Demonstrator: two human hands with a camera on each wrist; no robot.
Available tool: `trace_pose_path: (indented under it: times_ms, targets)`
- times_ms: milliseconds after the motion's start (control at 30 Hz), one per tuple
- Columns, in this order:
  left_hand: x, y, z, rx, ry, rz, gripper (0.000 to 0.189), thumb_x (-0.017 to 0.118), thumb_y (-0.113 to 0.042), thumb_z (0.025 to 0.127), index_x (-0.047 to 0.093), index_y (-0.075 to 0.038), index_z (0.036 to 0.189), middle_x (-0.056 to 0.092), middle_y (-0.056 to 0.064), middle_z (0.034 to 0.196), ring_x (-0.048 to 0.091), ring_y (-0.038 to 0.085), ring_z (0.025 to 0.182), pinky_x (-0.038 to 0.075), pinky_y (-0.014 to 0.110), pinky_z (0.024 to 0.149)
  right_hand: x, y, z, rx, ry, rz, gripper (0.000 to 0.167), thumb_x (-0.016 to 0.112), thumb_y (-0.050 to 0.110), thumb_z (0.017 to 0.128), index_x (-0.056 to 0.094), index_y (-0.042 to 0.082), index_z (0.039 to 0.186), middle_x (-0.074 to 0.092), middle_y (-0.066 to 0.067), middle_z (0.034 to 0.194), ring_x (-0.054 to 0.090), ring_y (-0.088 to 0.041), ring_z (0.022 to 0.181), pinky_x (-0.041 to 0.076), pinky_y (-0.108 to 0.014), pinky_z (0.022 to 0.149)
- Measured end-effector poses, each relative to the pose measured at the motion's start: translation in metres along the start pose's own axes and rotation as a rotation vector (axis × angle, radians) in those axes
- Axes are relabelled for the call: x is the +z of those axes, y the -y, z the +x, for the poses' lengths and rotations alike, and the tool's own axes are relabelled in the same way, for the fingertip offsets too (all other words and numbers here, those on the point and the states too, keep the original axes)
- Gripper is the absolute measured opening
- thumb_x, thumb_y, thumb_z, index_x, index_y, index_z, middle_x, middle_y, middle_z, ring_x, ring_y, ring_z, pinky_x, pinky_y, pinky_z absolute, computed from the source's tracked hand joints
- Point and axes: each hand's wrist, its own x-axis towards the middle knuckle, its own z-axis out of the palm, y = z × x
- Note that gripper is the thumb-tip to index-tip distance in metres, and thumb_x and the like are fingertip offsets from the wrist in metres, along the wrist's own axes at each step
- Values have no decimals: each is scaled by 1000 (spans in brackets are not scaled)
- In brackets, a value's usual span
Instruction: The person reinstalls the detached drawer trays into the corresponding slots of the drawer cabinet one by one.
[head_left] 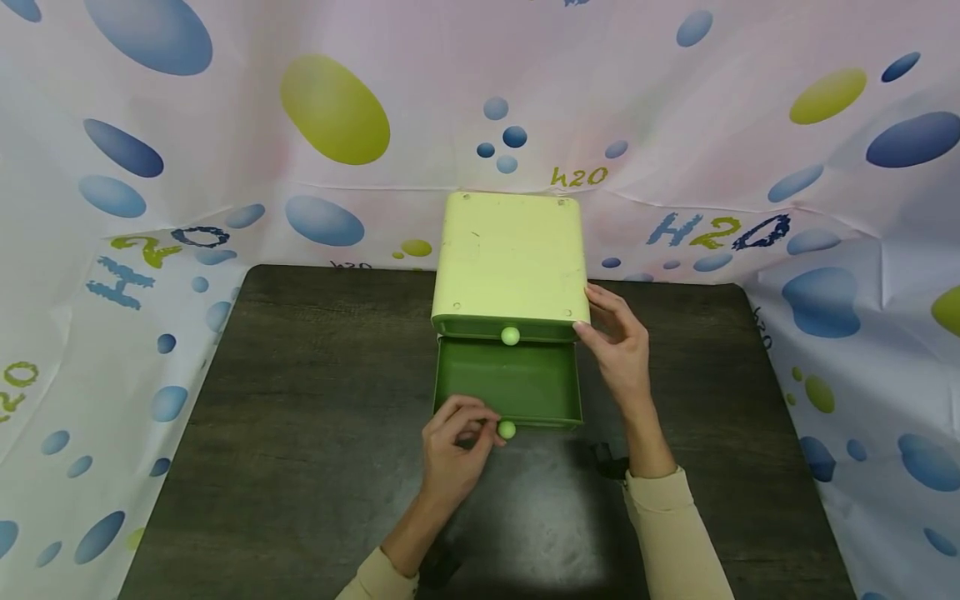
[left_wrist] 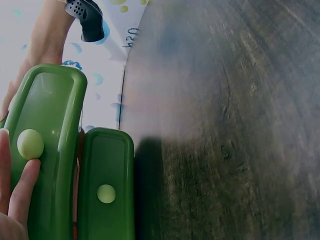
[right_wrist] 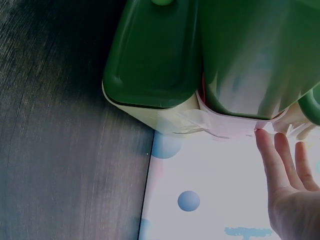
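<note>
A small cabinet (head_left: 517,254) with a pale yellow-green top stands at the back of the table. One green drawer (head_left: 510,383) is pulled far out of it, bare inside. My left hand (head_left: 457,446) is at this drawer's front, fingers over the rim and a fingertip against the round knob (left_wrist: 30,144). Above it, an upper drawer with its own knob (head_left: 510,336) sits pushed in. My right hand (head_left: 622,346) grips the cabinet's front right corner, thumb at the top front edge, fingers against the side wall. The left wrist view also shows a lower drawer (left_wrist: 90,165), pushed in.
The dark wood-grain table (head_left: 315,400) extends to both sides of the cabinet. A white sheet (head_left: 420,100) with blue and green spots hangs behind and at both sides, close to the cabinet's back. A dark wrist strap (left_wrist: 90,20) shows on the right arm.
</note>
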Motion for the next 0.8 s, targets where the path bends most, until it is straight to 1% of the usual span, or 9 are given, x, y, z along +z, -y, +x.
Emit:
trace_pose_path:
  times_ms: [133, 300, 400, 500, 667, 800]
  targets:
    - [0, 1, 3, 8, -1, 24, 18, 62, 26, 80, 68, 11, 88, 56, 19, 88, 65, 25, 54, 56, 25, 51, 0, -1, 0, 1, 7, -3, 46, 65, -13, 89, 56, -8, 134, 50, -20, 143, 54, -34, 126, 56, -31, 88]
    - [0, 4, 6, -16, 1, 34, 16, 63, 24, 82, 68, 11, 89, 57, 18, 89, 65, 26, 55, 56, 26, 51, -1, -2, 1, 0, 5, 2, 47, 66, -12, 89, 56, -7, 135, 50, -20, 143, 55, -33, 125, 56, -30, 88]
    - [0, 6, 8, -32, -1, 25, 16, 62, 23, 83, 68, 11, 90, 57, 18, 89, 65, 27, 56, 56, 27, 50, -1, -2, 0, 1, 1, 1, 47, 66, -13, 89, 56, -7, 135, 50, -20, 143, 55, -33, 125, 56, -30, 87]
    - [0, 10, 10, -34, -8, 10, 16, 61, 24, 83, 68, 11, 89, 57, 19, 88, 65, 27, 55, 56, 27, 49, 0, -1, 0, 2, 2, -4, 47, 66, -13, 89, 56, -7, 135, 50, -20, 143, 55, -33, 125, 56, -30, 87]
    - [0, 12, 13, -22, -8, -4, 16, 62, 24, 83, 68, 11, 89, 57, 19, 88, 65, 27, 56, 56, 29, 50, 0, 0, 1, 3, 6, -2, 47, 66, -13, 89, 56, -8, 135, 50, -20, 144, 54, -38, 125, 57, -31, 87]
    - [1, 13, 16, -30, -5, -6, 14, 62, 23, 84, 68, 11, 90, 58, 20, 89, 66, 27, 57, 57, 31, 50, 0, 0, 2, 10, 2, 1, 47, 65, -14, 89, 56, -8, 135, 49, -22, 144, 51, -42, 126, 57, -31, 87]
